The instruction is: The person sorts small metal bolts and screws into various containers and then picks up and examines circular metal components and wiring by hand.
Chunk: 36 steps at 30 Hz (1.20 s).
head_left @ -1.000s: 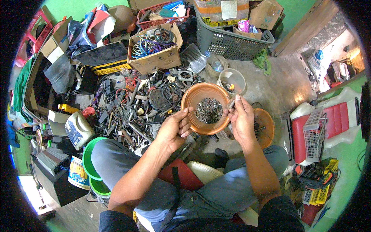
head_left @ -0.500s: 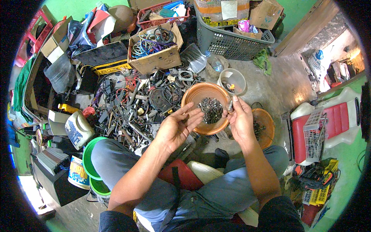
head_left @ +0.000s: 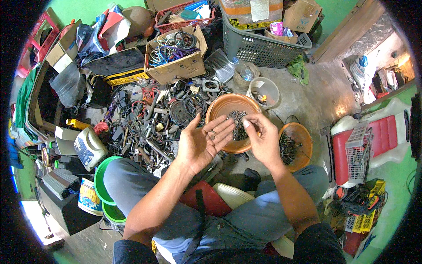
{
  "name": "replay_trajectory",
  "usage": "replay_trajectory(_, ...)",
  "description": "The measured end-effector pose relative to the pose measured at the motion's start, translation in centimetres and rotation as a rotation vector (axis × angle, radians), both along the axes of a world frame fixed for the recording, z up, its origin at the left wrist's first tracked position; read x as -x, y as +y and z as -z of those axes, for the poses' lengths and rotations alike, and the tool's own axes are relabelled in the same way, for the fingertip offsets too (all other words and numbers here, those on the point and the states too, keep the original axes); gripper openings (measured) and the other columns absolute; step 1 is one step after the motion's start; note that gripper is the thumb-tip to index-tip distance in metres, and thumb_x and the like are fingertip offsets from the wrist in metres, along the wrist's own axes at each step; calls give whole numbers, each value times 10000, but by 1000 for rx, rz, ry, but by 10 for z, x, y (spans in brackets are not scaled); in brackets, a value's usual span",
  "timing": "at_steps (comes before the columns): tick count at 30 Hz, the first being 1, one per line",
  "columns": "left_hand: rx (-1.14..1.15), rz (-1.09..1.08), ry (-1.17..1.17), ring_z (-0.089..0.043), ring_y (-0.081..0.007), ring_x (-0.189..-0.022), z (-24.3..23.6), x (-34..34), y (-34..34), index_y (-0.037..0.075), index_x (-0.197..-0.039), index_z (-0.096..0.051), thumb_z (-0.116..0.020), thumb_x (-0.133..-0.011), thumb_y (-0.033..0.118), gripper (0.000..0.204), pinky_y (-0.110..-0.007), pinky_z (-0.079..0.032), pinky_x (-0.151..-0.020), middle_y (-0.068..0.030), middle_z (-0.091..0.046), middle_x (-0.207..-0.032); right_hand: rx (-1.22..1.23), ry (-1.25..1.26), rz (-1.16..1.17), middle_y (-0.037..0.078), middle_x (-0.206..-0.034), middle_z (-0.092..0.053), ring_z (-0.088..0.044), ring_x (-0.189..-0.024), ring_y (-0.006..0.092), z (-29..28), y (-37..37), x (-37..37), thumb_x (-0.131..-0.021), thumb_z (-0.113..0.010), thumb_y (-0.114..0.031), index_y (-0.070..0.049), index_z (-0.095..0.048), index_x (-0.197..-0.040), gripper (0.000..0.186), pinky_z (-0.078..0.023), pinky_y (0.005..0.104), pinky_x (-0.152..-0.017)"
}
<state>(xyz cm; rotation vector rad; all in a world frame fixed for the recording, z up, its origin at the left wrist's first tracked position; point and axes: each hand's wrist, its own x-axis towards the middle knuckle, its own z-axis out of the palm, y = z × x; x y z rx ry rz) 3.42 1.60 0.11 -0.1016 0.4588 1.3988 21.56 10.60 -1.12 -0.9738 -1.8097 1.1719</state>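
Observation:
My left hand (head_left: 200,143) is palm up with its fingers stretched out beside an orange-brown plastic basin (head_left: 216,107). A small dark piece or ring, too small to name, shows on its fingers. My right hand (head_left: 263,141) is closed in a pinch over the basin's near right side, its fingertips close to those of the left. What the pinch holds, if anything, is hidden. Small dark metal parts (head_left: 238,122), like bolts or screws, are heaped in the basin, partly behind my hands. A second orange basin (head_left: 306,134) to the right holds more dark parts.
A clear plastic tub (head_left: 269,97) stands behind the basins. Mixed scrap and cables (head_left: 145,119) cover the floor at left. Farther back are a cardboard box of cables (head_left: 176,72) and a grey crate (head_left: 263,50). A red-and-white seat (head_left: 378,143) lies at right.
My right hand has moved left and its fingers have turned inward, toward the left hand. The small metal piece seen in its pinch before is now hidden. My left hand has opened flatter.

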Motion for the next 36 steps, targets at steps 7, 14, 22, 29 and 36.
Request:
replay_trajectory(7, -77, 90, -78, -593, -253, -1149, -2, -3, -3, -67, -1477, -397, -399, -980, 671, 890, -396, -447, -1048, -175, -604, -1325, -337, -90, -253, 118, -993, -658, -667, -925, 283, -19, -18, 7, -853, -741, -46, -21, -723, -1033, 183, -541, 385, -826)
replay_trajectory(14, -163, 182, -104, -523, -271, -1278, 6, -5, -5, -23, -1531, -331, -391, -957, 730, 948, -408, -382, -1126, -165, -571, -1319, -331, -98, -234, 110, -971, -644, -657, -893, 281, -8, -18, 5, -848, -735, -26, -22, -721, -1015, 168, -538, 386, -803)
replay_trajectory(22, -75, 79, -32, -465, -348, -1375, -5, -7, -1, -19, -1521, -333, -368, -985, 679, 881, -447, -345, -1172, -262, -466, -1481, -142, 49, -47, 90, -859, -615, -608, -781, 183, -6, -8, 0, -978, -609, -86, 20, -634, -917, 124, -488, 312, -721)
replay_trajectory(29, -124, 15, -15, -406, -358, -1422, -4, -2, -2, -12, -1524, -325, -375, -990, 662, 862, -447, -319, -1196, -283, -409, -1520, -15, 80, 120, 48, -914, -591, -585, -752, 112, 0, 18, -12, -991, -637, -133, -2, -629, -976, 131, -475, 240, -657)
replay_trajectory(36, -125, -34, -15, -397, -352, -1427, -2, -1, -1, -3, -1535, -315, -386, -982, 670, 874, -437, -300, -1208, -256, -406, -1531, -111, -186, 157, 103, -937, -627, -638, -819, 226, -15, 13, -8, -907, -690, -51, -6, -661, -986, 96, -526, 323, -742)
